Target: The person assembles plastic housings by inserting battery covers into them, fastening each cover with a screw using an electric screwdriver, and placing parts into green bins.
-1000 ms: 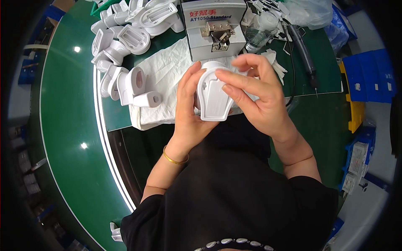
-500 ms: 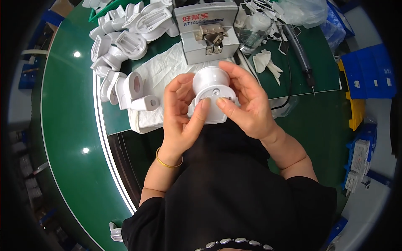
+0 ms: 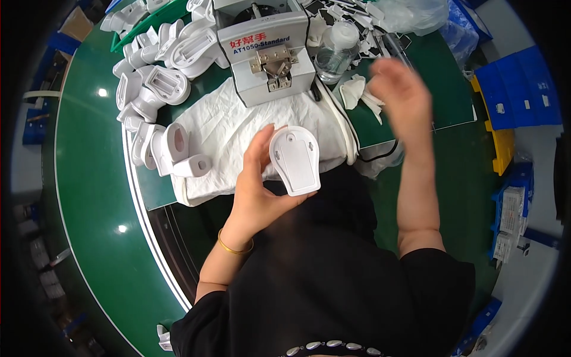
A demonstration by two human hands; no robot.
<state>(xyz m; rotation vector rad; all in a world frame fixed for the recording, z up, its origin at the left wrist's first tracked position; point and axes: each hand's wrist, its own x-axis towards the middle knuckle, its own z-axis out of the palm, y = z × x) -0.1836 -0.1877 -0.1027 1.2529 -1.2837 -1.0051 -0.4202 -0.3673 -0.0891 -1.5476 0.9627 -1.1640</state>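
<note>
My left hand grips a white plastic housing above the cloth, thumb along its lower edge and fingers around its left side. The housing's flat, rounded face is turned up, showing a recessed panel, a hole near the top and small slots at the sides. My right hand is off the housing, raised over the right side of the table and smeared by motion, so its fingers cannot be made out. Just beyond it lies a dark, pen-shaped power tool, partly hidden by the hand.
A grey machine with a metal cutter stands on the white cloth. Several white housings crowd the left, by a green crate. A clear bottle, crumpled white scraps and a cable lie right.
Both hands held the housing before; my right hand has let go and moved right and up. The housing has turned and shifted slightly down in my left hand. The view has shifted a little.
</note>
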